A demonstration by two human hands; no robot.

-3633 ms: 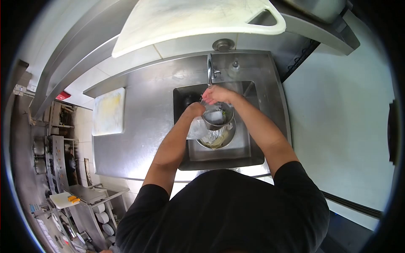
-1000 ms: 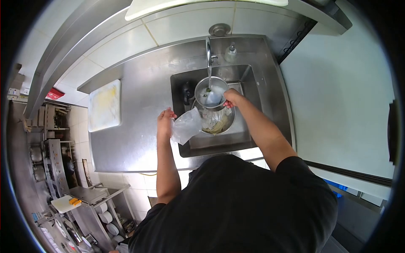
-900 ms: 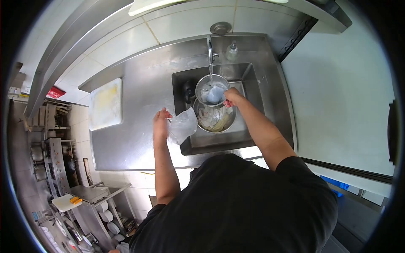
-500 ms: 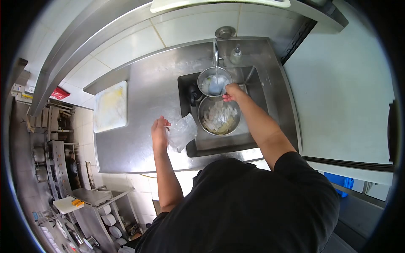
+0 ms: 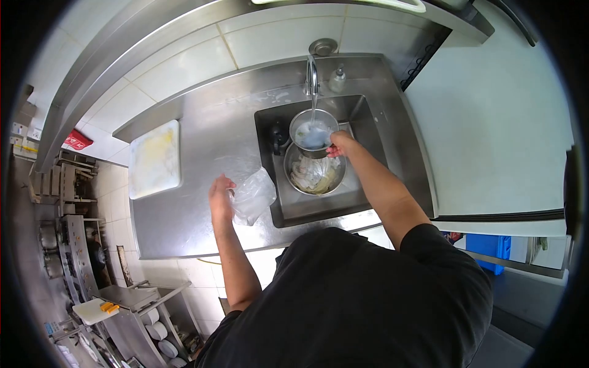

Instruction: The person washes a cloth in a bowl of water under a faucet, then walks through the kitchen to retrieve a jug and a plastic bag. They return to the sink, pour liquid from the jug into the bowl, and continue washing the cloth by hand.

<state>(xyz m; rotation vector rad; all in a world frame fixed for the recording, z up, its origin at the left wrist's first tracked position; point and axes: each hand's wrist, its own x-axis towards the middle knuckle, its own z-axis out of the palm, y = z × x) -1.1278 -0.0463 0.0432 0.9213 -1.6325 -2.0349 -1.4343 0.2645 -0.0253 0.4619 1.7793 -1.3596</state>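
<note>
My right hand [image 5: 342, 145] grips the rim of a metal bowl [image 5: 299, 114] under the running faucet [image 5: 311, 76]. Water falls into this bowl, onto cloudy water with pale contents I cannot make out. Just below it in the sink, partly covered by it, sits a second metal bowl [image 5: 288, 176] with pale, whitish strips or pieces [image 5: 316, 178] inside. Over the counter left of the sink, my left hand [image 5: 221, 195] has its fingers curled at the edge of a clear plastic bag [image 5: 254, 196], which hangs crumpled beside them.
A stained white cutting board [image 5: 156, 158] lies at the counter's left. Behind the sink [image 5: 362, 199] stands a soap bottle [image 5: 337, 78]. A dark object [image 5: 277, 136] is in the sink's left side. A metal shelf [image 5: 132, 58] runs overhead.
My left hand and the plastic bag have shifted a little left together. The held bowl has moved slightly down, overlapping more of the lower bowl. The view has shifted slightly too.
</note>
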